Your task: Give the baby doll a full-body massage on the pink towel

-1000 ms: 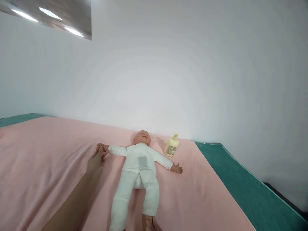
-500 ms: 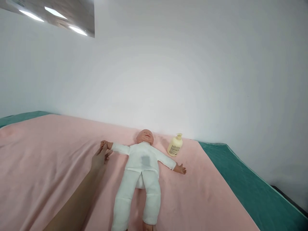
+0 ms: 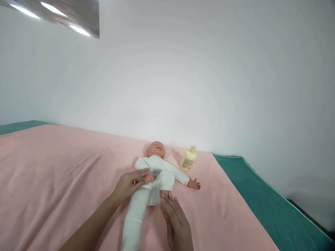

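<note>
A baby doll (image 3: pixel 157 164) in white cloth lies on its back on a pink sheet (image 3: pixel 78 150), head toward the wall. My left hand (image 3: pixel 131 184) has its fingers closed around the doll's hand on the left side, which rests over the belly with that arm bent. Against the foot of the doll's bent right-side leg (image 3: pixel 166 180) is my right hand (image 3: pixel 176 219), its fingers wrapped about the foot and partly hiding it. The doll's other arm is stretched out to the right, and its other leg lies straight toward me.
A pale yellow pump bottle (image 3: pixel 187 158) stands on the sheet to the right of the doll's head. Green covering (image 3: pixel 272 195) shows past the sheet's edge at the right and far left. A white wall (image 3: pixel 167 87) rises behind.
My left hand has brought the doll's hand from out at the left in onto its belly. My right hand has come into view, and the doll's right-side leg is now bent up.
</note>
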{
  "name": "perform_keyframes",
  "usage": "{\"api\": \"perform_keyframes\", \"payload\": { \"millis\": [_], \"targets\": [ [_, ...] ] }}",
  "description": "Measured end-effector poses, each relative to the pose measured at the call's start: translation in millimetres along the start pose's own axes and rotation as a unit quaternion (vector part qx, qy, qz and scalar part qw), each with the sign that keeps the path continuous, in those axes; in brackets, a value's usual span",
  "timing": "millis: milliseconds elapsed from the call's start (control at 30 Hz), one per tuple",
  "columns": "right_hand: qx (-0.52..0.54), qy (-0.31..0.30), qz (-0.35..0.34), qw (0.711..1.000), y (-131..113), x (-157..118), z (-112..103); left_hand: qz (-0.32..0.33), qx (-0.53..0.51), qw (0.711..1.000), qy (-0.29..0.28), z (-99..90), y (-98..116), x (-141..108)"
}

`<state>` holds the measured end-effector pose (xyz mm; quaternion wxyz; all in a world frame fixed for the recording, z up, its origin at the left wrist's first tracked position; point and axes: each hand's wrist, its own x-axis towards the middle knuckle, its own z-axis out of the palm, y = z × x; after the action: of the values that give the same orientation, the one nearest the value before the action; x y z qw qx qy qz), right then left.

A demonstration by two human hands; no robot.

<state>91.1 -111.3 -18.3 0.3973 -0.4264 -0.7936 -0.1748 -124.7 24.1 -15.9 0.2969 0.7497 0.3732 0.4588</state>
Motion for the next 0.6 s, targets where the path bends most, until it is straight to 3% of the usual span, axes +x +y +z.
{"api": "perform_keyframes", "payload": {
  "millis": [133, 300, 433, 600],
  "targets": [
    [-0.013, -0.034, 0.020, 0.999, 2, 20, -1, 0.068, 0.031, 0.997, -0.025, 3.0, -4, 2],
    [0.021, -0.051, 0.052, 0.997, -7, 22, -13, -0.013, -0.037, 0.999, 0.019, 1.3, -3, 3],
    [0.066, -0.038, 0.094, 0.993, -11, 0, -21, -0.118, -0.129, 0.974, 0.143, -8.1, 1, 5],
    [0.094, -0.003, 0.097, 0.991, -12, -37, -20, -0.188, -0.223, 0.887, 0.358, -22.5, -1, 10]
  ]
}}
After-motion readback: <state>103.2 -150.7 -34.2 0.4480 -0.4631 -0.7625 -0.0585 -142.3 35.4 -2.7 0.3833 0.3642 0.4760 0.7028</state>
